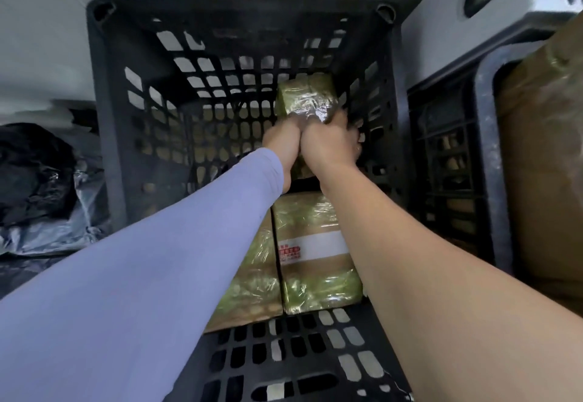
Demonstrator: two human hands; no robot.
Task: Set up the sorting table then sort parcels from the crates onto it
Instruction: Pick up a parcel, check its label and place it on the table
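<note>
Crate edges: a black lattice crate is seen from above, its far rim and two far corners in full view; its near wall is cut off by the bottom edge.
Open room: the left half of the crate floor is seen bare behind the arms; the right half is taken up by parcels.
Held parcel: a film-wrapped parcel is held upright near the far right corner of the crate, close to the right wall.
Hands: the left hand and right hand are pressed together side by side, fingers curled on the held parcel's lower end.
Parcel count: three are counted in the crate; two lying parcels are set side by side at the near wall.
Crate count: a second crate is seen beside the right wall.
Hidden: fingertips are covered by the parcel; the label print is unreadable; a dark bag at the left is blurred.
</note>
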